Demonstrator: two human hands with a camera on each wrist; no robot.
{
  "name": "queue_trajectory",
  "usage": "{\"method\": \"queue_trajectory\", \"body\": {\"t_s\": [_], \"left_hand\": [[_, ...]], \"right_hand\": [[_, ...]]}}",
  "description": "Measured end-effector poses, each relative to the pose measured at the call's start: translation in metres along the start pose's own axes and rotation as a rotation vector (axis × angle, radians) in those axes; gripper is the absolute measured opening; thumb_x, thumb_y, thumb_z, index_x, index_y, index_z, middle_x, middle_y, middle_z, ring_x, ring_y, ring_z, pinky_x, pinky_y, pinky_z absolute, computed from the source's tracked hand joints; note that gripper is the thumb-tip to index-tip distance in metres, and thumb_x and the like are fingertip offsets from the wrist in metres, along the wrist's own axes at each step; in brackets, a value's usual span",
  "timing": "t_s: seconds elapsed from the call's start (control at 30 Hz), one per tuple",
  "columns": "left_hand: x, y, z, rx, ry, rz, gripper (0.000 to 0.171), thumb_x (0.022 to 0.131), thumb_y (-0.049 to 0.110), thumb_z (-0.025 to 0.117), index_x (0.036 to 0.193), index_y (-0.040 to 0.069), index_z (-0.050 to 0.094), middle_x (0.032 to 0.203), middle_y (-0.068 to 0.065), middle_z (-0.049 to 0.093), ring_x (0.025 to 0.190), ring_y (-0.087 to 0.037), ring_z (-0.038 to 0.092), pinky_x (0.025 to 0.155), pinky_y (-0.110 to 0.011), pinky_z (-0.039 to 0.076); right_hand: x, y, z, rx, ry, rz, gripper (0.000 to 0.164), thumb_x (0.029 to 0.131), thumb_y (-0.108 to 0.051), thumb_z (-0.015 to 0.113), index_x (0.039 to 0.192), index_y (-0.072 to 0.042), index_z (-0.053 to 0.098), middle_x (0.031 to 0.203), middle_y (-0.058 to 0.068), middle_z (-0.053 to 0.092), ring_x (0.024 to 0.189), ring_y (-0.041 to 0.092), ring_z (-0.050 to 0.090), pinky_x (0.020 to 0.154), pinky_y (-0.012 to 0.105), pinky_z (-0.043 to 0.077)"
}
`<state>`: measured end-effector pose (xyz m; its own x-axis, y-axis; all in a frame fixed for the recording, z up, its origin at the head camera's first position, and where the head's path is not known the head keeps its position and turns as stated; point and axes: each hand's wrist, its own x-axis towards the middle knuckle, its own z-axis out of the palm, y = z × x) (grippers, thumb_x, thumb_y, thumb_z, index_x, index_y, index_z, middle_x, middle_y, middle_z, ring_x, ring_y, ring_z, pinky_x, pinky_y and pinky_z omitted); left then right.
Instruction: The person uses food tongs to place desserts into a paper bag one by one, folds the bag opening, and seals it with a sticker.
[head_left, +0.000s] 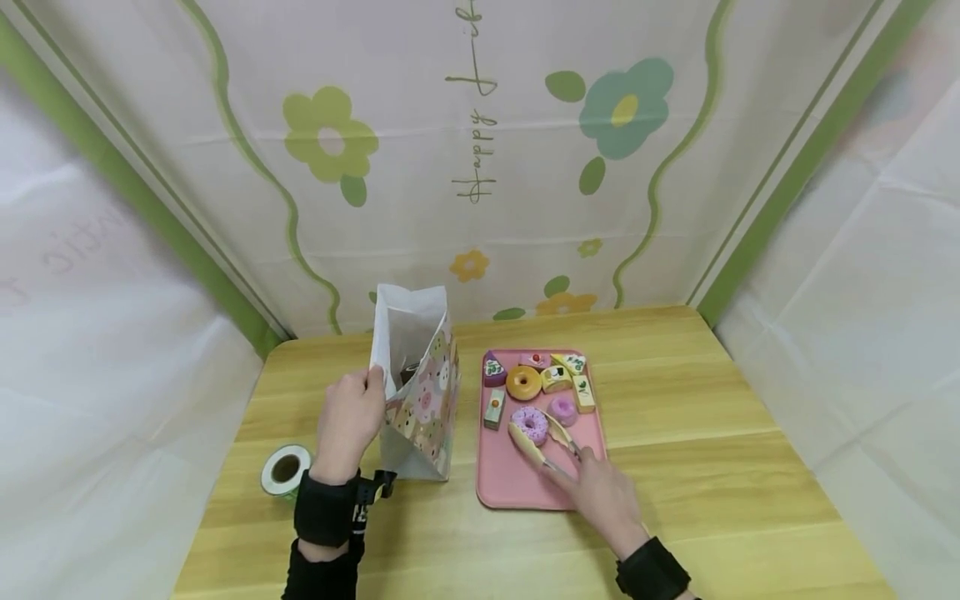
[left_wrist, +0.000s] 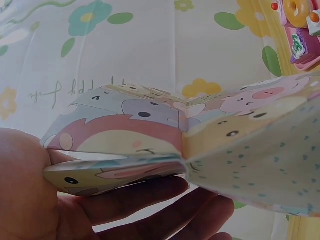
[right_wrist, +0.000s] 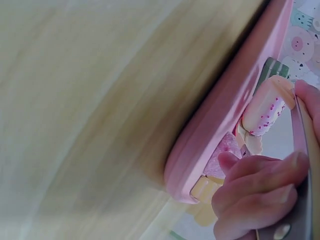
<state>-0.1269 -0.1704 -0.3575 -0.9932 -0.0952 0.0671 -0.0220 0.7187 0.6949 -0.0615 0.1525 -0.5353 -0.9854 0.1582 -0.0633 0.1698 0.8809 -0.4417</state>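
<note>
My left hand (head_left: 349, 417) grips the near-left rim of a standing paper bag (head_left: 426, 396), white inside with cartoon animals outside. In the left wrist view, the folded bag side (left_wrist: 125, 132) lies between thumb and fingers. Something dark brown (head_left: 409, 372) shows inside the bag's mouth. My right hand (head_left: 609, 500) holds food tongs (head_left: 528, 447) with pale tips, which sit on either side of a purple sprinkled donut (head_left: 531, 437). That donut (right_wrist: 262, 110) is over the pink tray (head_left: 517, 487); whether it touches the tray I cannot tell.
Around the tray's far part lie a yellow donut (head_left: 514, 386), a purple cake slice (head_left: 493, 372), a small pink donut (head_left: 562, 415) and several other toy cakes. A white label roll (head_left: 269, 473) stands left of the bag. Printed cloth (head_left: 510, 233) walls the table's back and sides.
</note>
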Motion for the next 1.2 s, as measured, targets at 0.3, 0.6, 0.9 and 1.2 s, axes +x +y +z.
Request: {"method": "queue_trajectory", "body": {"t_s": [0.3,0.6,0.9,1.2], "left_hand": [[-0.001,-0.002,-0.001,-0.013,-0.007,-0.014,0.047,0.106,0.032,0.035,0.089,0.000,0.064,0.062,-0.008,0.054,0.048,-0.021,0.049,0.043,-0.033,0.037],[0.001,0.001,-0.004,0.009,0.001,0.000,0.046,0.106,0.030,0.035,0.083,0.002,0.063,0.061,-0.008,0.052,0.048,-0.022,0.048,0.043,-0.033,0.038],[-0.004,0.002,-0.001,-0.008,-0.008,0.019,0.045,0.107,0.029,0.037,0.084,0.000,0.063,0.061,-0.008,0.053,0.047,-0.020,0.049,0.043,-0.033,0.038],[-0.010,0.009,-0.011,0.034,-0.018,0.012,0.045,0.106,0.028,0.035,0.075,0.005,0.059,0.057,-0.006,0.048,0.045,-0.020,0.046,0.041,-0.033,0.034]], "right_hand": [[-0.004,-0.005,-0.008,0.008,-0.039,0.016,0.089,0.079,-0.079,0.056,0.113,0.002,0.060,0.065,0.007,0.049,0.051,0.020,0.046,0.044,0.034,0.033],[-0.005,-0.009,-0.018,0.010,-0.035,0.023,0.087,0.078,-0.081,0.054,0.110,-0.001,0.059,0.065,0.006,0.047,0.049,0.019,0.044,0.044,0.034,0.030],[-0.007,-0.017,-0.031,0.020,-0.027,0.028,0.100,0.071,-0.091,0.045,0.116,-0.003,0.058,0.061,0.005,0.044,0.050,0.019,0.043,0.045,0.034,0.027],[-0.006,-0.033,-0.052,0.051,0.005,0.007,0.103,0.070,-0.091,0.045,0.122,-0.003,0.057,0.057,0.001,0.037,0.044,0.015,0.034,0.042,0.030,0.021]]}}
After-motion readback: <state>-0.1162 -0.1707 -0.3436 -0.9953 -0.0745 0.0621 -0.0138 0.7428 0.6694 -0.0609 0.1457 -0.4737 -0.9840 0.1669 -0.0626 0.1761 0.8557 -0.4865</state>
